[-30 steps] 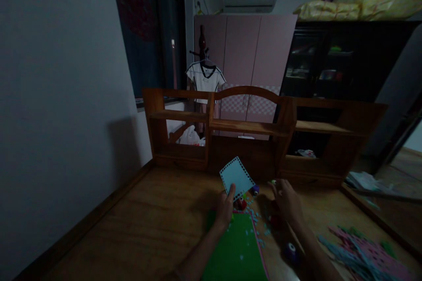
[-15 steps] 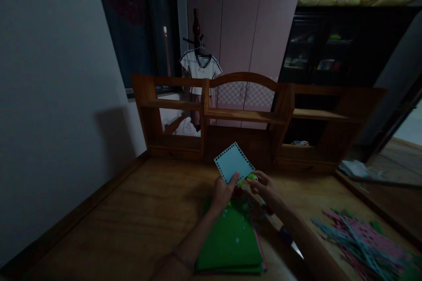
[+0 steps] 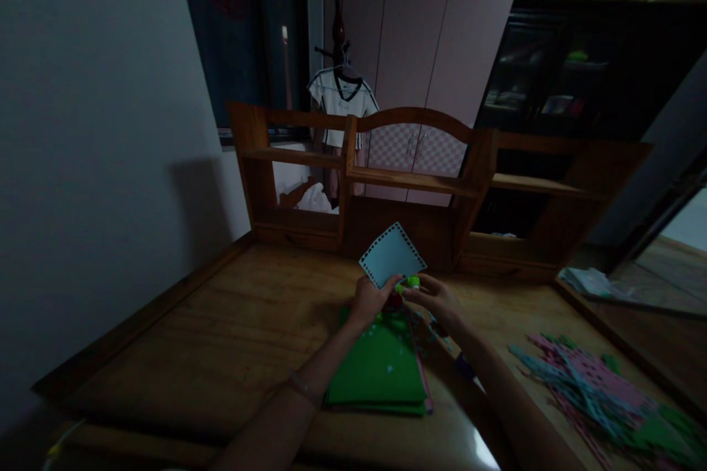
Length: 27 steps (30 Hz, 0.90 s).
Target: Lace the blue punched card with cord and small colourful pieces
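Observation:
My left hand [image 3: 372, 299] pinches the lower corner of a light blue square sheet [image 3: 393, 255] with small holes along its edges. Beside the sheet's lower right edge, my right hand [image 3: 436, 299] has its fingers closed around a small bright green object [image 3: 412, 282], partly hidden by the fingers. Something dark red shows between the hands, too small to make out. Below them, a stack of green sheets [image 3: 381, 372] lies on the wooden desk, with small pale scraps on top and a pink edge underneath.
A wooden shelf unit [image 3: 412, 178] stands along the back of the desk [image 3: 221, 331]. Cut strips in pink, blue and green [image 3: 602, 390] are heaped at the right. A wall [image 3: 110, 125] rises on the left. Small scraps lie right of the green stack.
The view has shifted, showing more of the desk's front edge. My right hand and the green object have moved slightly left, closer to my left hand. The blue sheet is still in my left hand.

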Motion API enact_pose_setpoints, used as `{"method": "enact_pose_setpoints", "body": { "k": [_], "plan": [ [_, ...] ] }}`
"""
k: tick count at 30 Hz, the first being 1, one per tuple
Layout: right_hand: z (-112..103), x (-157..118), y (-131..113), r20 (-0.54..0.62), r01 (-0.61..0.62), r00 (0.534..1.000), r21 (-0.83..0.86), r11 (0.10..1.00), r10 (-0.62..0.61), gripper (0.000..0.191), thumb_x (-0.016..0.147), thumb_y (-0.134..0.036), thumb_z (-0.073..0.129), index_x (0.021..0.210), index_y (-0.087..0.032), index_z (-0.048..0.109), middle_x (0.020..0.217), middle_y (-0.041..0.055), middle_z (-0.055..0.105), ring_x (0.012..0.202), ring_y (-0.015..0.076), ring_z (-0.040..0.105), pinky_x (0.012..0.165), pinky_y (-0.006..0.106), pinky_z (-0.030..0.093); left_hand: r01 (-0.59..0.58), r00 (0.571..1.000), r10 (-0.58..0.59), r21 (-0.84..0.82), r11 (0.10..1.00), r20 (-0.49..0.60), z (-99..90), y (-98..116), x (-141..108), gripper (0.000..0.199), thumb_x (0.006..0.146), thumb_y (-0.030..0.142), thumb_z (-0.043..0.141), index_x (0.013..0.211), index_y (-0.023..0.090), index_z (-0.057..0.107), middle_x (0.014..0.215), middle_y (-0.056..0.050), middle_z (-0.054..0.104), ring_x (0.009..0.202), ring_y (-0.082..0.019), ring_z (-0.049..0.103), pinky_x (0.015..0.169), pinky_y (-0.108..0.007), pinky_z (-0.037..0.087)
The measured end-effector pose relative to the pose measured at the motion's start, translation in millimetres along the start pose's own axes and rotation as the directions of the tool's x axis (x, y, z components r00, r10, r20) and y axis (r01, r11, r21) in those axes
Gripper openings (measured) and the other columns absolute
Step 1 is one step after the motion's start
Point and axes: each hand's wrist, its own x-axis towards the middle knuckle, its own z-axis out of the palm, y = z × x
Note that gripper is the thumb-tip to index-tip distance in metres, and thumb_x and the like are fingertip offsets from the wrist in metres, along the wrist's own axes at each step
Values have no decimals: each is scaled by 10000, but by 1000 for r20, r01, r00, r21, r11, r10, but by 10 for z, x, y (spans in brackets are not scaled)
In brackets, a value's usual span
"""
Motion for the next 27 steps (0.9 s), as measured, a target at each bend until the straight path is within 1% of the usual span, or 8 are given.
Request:
{"method": "enact_pose_setpoints", "body": {
  "k": [4,7,9,13,16,20,23,27],
  "plan": [
    [-1,8,32,10,-24,1000,-31,999,24,441,625,-500,746,932,-198,648,947,46,683,943,246,616,828,339,473,-26,1000,26,7,1000,4,2,0,-2,320,748,424,642,863,134,711,866,-109,717,784,-218,663,759,-298,494],
    [-15,5,38,0,-23,1000,-50,998,23,407,650,-511,721,892,-192,646,877,35,671,866,223,619,750,306,479,-53,999,53,-10,999,10,1,19,-7,308,761,416,629,896,151,710,940,-104,713,900,-230,651,842,-315,480],
    [-27,-1,32,-32,-38,999,-90,995,35,377,676,-530,692,830,-189,643,792,23,652,784,198,609,689,279,466,-67,997,67,5,998,24,-5,28,-14,297,777,406,609,901,157,711,950,-102,712,932,-235,645,874,-325,469],
    [-53,-9,38,-84,-103,992,-177,979,89,420,710,-593,621,667,-175,611,617,7,576,601,142,527,557,245,396,-99,992,97,23,995,82,-10,9,-28,299,792,395,592,917,151,711,935,-102,714,906,-236,654,838,-320,486],
    [-61,-9,55,-116,-166,983,-194,967,145,483,692,-643,591,605,-168,596,561,2,535,514,112,451,479,239,321,-123,985,121,1,992,122,8,-35,-29,298,795,388,591,917,144,710,914,-96,718,864,-227,661,796,-312,504],
    [-52,-1,66,-90,-206,976,-127,970,196,486,668,-647,612,592,-167,592,523,-14,500,473,95,402,468,242,275,-87,986,95,-59,994,135,39,-94,-12,303,780,376,606,943,140,704,952,-88,715,868,-219,664,801,-311,513],
    [-46,22,104,-49,-217,975,-23,976,215,462,656,-629,640,635,-168,604,531,-18,507,475,99,411,487,247,275,-69,985,82,-87,994,154,42,-106,-2,307,773,366,612,961,139,701,976,-84,711,877,-212,664,810,-302,512],
    [-45,50,175,-52,-214,975,58,975,217,444,642,-608,667,692,-170,618,544,-21,516,479,103,421,496,250,282,-71,979,87,-90,993,187,28,-100,1,299,779,362,604,930,127,708,929,-91,718,843,-212,668,780,-297,516]
  ]
}}
